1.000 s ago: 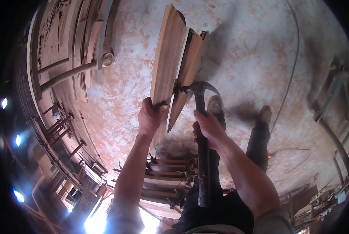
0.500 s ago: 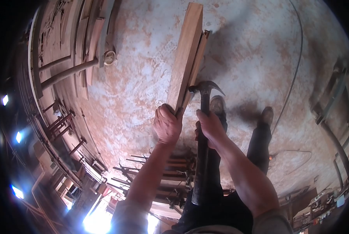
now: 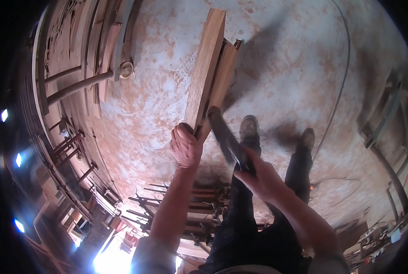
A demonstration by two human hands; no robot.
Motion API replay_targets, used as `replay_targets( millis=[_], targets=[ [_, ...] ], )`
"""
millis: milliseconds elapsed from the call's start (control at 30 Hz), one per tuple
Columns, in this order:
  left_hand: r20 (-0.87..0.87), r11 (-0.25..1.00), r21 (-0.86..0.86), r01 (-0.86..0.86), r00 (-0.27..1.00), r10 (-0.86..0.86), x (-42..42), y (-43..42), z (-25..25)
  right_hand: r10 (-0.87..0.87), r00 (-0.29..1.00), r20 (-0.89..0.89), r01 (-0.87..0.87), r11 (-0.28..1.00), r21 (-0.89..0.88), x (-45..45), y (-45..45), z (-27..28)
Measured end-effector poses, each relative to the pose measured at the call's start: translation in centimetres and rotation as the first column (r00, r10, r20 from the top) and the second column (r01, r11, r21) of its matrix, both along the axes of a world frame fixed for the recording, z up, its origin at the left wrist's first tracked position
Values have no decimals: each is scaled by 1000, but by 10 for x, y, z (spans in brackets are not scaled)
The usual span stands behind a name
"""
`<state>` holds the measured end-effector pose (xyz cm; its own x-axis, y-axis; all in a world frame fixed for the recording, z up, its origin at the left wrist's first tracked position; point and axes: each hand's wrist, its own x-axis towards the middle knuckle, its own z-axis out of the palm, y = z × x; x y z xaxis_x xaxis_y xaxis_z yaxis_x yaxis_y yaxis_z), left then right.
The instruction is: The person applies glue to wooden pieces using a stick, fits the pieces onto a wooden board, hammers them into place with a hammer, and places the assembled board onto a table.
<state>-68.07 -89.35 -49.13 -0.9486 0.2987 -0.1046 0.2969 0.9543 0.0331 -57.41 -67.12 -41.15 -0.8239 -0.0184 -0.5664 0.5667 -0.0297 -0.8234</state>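
My left hand [image 3: 185,148] is closed round the near end of a long light-brown wooden beam [image 3: 205,68], which points away from me. Against the beam's right side lies a second wooden piece [image 3: 224,75], with a dark gap between the two. My right hand [image 3: 256,176] grips a claw hammer [image 3: 225,134], blurred by motion. The hammer's head is at the right side of the wood, a little beyond my left hand. Whether it touches the wood I cannot tell.
Long boards [image 3: 107,61] lie on a frame at the upper left. Clamped wooden bars [image 3: 199,208] stand below my left forearm. A cable [image 3: 345,82] runs over the floor [image 3: 299,68] at the right, near a metal frame [image 3: 384,164]. My shoes [image 3: 249,126] are beyond the hammer.
The beam first turned and shifted right, then came slightly back left, with my left hand on it. The hammer has tilted, its head swinging left towards the wood, and my right hand has moved lower.
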Motion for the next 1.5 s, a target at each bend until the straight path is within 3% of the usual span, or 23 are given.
replay_targets(
  millis=[100,133,200,300,333,400,467,567,600,667,700,733,833,967,1000,1067,1133,1267,1300,1333,1367,1467,1500],
  targets=[
    [88,995,45,-89,993,85,-2,1,6,142,974,-178,-113,980,162,-4,16,19],
    [102,933,312,-180,983,155,-3,-4,-6,221,959,-176,-183,960,211,-16,18,25],
    [108,828,531,-180,984,144,6,-6,-9,308,924,-227,-235,925,300,-28,11,24],
    [-46,947,314,60,998,-48,-4,2,-6,455,890,-33,-433,865,253,-49,11,15],
    [-55,958,283,42,998,-28,-1,3,-6,442,897,-11,-415,850,325,-53,11,10],
    [-71,976,220,4,997,12,0,13,1,441,897,-30,-399,838,373,-53,8,7],
    [-14,960,275,-51,998,57,-1,14,5,434,899,-54,-380,837,394,-53,4,11],
    [66,993,114,42,997,-49,-1,5,7,428,890,-159,-336,850,406,-50,2,20],
    [117,992,128,-15,993,0,-1,4,7,433,877,-207,-338,864,373,-49,4,15],
    [11,997,66,-33,999,32,3,7,5,448,892,-62,-399,844,360,-53,7,-1],
    [-146,1000,-5,0,989,-1,2,20,7,451,893,7,-423,833,356,-57,9,-2],
    [-171,991,-16,131,976,-131,-4,23,13,450,893,24,-425,823,377,-60,9,2],
    [-90,986,123,111,991,-100,-7,20,14,488,872,37,-475,825,307,-63,11,16],
    [152,960,235,-149,982,115,3,7,3,471,873,-124,-414,852,322,-50,10,-4],
    [159,963,204,-177,976,146,7,2,-4,518,839,164,-544,798,261,-68,18,1],
    [-175,997,-61,-47,984,36,15,-21,-47,492,870,47,-463,779,423,-61,17,-7],
    [-78,962,275,-3,997,26,0,-12,-32,492,870,-5,-441,785,434,-59,14,3],
    [82,890,448,-78,996,45,-2,-1,-11,487,869,-88,-419,819,391,-57,18,0],
    [53,937,343,-68,997,53,3,-4,-14,490,864,-115,-410,818,403,-58,18,-3],
    [23,971,233,-59,998,56,8,-8,-16,480,871,105,-479,779,405,-65,18,-11],
    [-68,995,-78,-68,996,63,9,-3,-23,475,871,125,-480,768,424,-68,18,-10],
    [-125,975,218,40,992,-13,-7,-14,-27,436,900,13,-399,809,431,-75,17,11],
    [-49,973,229,11,999,0,-6,-10,-21,435,899,-50,-375,824,425,-75,19,21]
  ],
)
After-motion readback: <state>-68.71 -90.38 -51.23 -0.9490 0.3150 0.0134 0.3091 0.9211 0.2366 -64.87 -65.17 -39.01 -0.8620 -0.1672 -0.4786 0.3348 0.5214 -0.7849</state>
